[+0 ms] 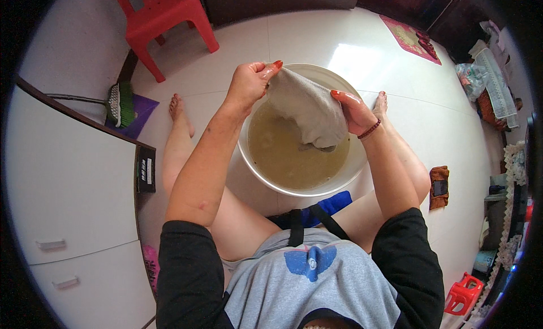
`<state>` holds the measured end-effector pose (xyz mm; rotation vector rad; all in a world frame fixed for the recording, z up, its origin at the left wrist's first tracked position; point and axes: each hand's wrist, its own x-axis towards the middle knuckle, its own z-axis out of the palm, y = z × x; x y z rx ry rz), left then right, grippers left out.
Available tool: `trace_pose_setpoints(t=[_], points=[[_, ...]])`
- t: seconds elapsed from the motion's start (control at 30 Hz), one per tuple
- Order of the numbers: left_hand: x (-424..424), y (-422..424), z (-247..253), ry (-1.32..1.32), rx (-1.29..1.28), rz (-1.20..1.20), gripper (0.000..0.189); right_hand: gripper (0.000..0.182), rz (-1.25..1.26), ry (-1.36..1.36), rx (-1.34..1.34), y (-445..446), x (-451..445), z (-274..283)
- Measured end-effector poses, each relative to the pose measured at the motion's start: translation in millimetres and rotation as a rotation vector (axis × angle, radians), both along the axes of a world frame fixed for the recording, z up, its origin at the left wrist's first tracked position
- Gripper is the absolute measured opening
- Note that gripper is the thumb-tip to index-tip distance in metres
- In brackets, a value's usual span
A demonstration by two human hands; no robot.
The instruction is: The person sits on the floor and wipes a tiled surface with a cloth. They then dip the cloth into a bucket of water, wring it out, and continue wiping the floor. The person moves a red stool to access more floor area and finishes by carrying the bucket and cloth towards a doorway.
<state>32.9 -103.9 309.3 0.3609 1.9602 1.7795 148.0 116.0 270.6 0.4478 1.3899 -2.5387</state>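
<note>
A wet light-grey cloth (312, 104) is stretched between my two hands above a round white basin (259, 179). My left hand (252, 83) grips its upper left corner between thumb and fingers. At the cloth's right edge, my right hand (356, 112) holds it with the thumb on top; the other fingers are mostly hidden. The lower part of the cloth hangs down close to the murky brownish water (288, 159) in the basin; whether it touches the water I cannot tell. The basin stands on the floor between my legs.
A red plastic chair (163, 15) stands at the upper left, above a green-bristled broom (123, 105) and purple dustpan (146, 110). White cabinets (80, 172) line the left side. On the right floor lie a brown cloth (439, 174) with a dark phone-like object on it and a red stool (464, 293).
</note>
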Motion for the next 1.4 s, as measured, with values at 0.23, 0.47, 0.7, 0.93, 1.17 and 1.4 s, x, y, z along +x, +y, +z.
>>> trace_pose_setpoints(t=[0.23, 0.47, 0.7, 0.93, 1.17, 1.4], points=[[8.3, 2.7, -0.3, -0.134, 0.1, 0.006, 0.024, 0.013, 0.1, 0.143, 0.079, 0.5, 2.1, 0.3], [18.7, 13.5, -18.1, -0.245, 0.331, -0.058, 0.036, 0.006, 0.082, 0.249, 0.244, -25.8, -2.7, 3.9], [35.2, 22.9, -25.0, -0.189, 0.358, -0.022, 0.068, 0.004, 0.041, 0.217, 0.209, -45.4, -1.3, 4.6], [37.9, 27.1, -32.4, -0.185, 0.2, 0.04, 0.079, 0.006, -0.068, 0.153, 0.135, -44.5, 0.8, 4.5], [35.2, 22.5, -36.8, -0.112, 0.153, 0.043, 0.065, 0.005, -0.045, 0.143, 0.27, -46.6, 1.0, 7.6], [2.2, -20.3, -20.9, -0.364, 0.424, 0.25, 0.038, 0.006, -0.257, 0.149, -0.09, 20.4, 5.6, -13.3]])
